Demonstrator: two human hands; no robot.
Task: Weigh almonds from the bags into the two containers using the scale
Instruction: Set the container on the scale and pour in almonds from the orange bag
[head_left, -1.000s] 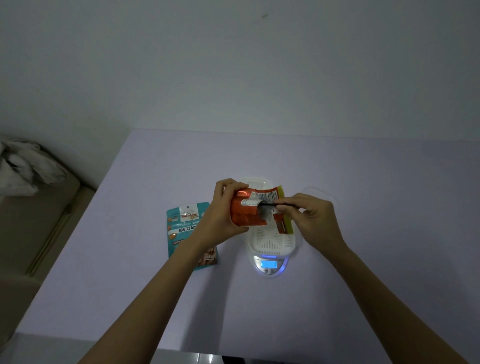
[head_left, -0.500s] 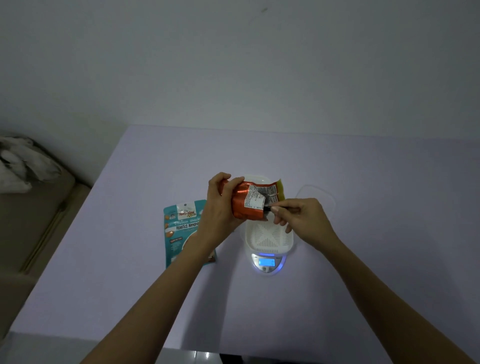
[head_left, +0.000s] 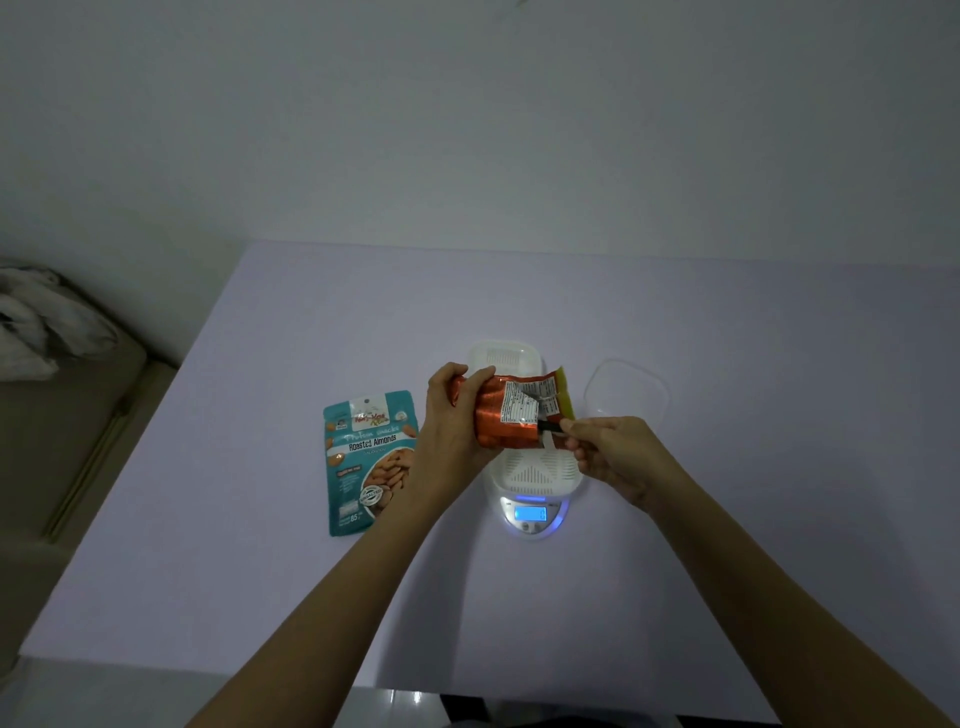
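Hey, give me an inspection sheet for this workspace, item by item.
Surface: lilac table, dim light.
Job's things: orange bag held over white container on lit scale; teal almond bag flat at left; clear container at right.
Clutter: nothing seen.
Hands: left hand grips orange bag; right hand pinches small dark piece at the bag.
Cables: nothing seen.
Surroundings: grey wall; crumpled cloth on beige furniture far left.

The left hand (head_left: 451, 418) grips an orange foil bag (head_left: 496, 423) sideways above a white perforated plastic container (head_left: 535, 474) on a small white digital scale (head_left: 530, 517), while the right hand (head_left: 621, 458) pinches a dark bit (head_left: 548, 427) at the bag's edge. A teal almond pouch (head_left: 368, 462) lies flat on the lilac table (head_left: 291, 582).
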